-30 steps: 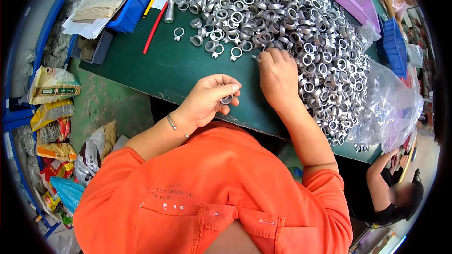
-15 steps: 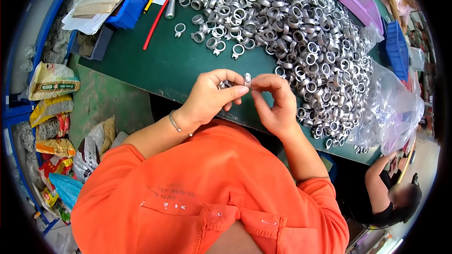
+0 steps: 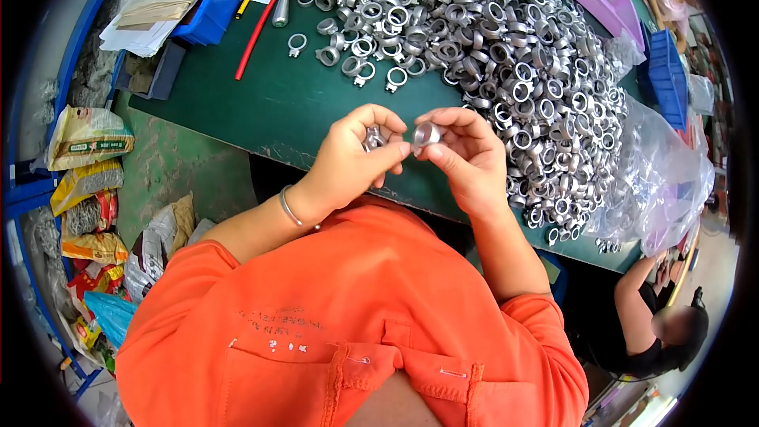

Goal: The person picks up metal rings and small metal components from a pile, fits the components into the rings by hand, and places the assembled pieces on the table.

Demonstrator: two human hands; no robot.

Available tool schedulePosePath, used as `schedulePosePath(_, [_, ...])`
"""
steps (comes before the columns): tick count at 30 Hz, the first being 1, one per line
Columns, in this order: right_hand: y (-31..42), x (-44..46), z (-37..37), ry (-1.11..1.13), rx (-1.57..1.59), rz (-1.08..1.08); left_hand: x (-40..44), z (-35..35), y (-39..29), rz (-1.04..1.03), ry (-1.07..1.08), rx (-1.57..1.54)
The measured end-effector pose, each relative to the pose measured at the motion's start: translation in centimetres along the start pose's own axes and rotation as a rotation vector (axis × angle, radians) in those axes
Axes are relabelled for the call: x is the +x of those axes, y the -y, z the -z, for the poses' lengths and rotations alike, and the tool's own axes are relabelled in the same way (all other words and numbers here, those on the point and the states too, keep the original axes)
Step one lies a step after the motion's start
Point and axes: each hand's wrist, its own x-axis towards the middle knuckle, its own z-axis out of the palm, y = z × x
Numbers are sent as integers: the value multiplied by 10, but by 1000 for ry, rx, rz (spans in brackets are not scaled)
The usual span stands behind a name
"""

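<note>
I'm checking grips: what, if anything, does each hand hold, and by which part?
Right hand: a metal ring, by its outer band. Left hand: metal parts, hold point hidden.

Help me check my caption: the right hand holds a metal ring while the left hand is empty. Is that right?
Not quite: the head view shows the left hand holding metal parts. The right hand does hold a metal ring.

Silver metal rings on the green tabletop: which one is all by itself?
The lone round silver metal ring right of the long red stick. Bare green tabletop surrounds it, while the table's other rings bunch closer together.
</note>
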Motion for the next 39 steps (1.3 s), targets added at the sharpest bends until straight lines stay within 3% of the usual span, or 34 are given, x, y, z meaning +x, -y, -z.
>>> schedulePosePath(2, [-2,1,1,-5,-8,180,7,9,5,217,50,-296])
schedulePosePath(3, [1,2,2,-6,-9,179,6,10,4,218,50,-297])
schedulePosePath(5, [14,8,0,274,-749,494,6,13,3,386,164,-586])
schedulePosePath(6, [18,6,-12,250,-599,378,8,21,14,349,270,-634])
schedulePosePath(7, [18,11,-11,256,-597,380,8,24,16,343,265,-634])
schedulePosePath(10, [10,40,-2,152,-1011,621,4,23,10,344,175,-525])
schedulePosePath(13, [-10,62,4,107,-1425,579,0,19,3,294,92,-460])
schedulePosePath(16, [-12,67,7,177,-1584,528,0,22,7,245,53,-389])
schedulePosePath(17, [-11,65,7,180,-1581,532,0,22,7,229,1,-330])
schedulePosePath(19, [-7,53,6,157,-1151,279,-1,25,8,195,-27,-303])
schedulePosePath(21, [-2,39,5,153,-694,-169,1,24,7,164,-50,-278])
schedulePosePath(23, [-1,26,6,186,-449,-231,1,21,3,149,-38,-297])
schedulePosePath(31, [4,2,2,160,-417,-167,2,13,1,123,52,-222])
schedulePosePath(33, [2,2,7,264,-749,109,1,12,0,110,40,-152])
schedulePosePath(35, [2,0,7,271,-717,107,0,12,-1,-46,33,94])
schedulePosePath(37, [2,-4,7,171,-402,-91,-3,10,-1,-109,29,142])
schedulePosePath(39, [2,-4,8,157,-331,-104,-3,8,0,-171,33,186])
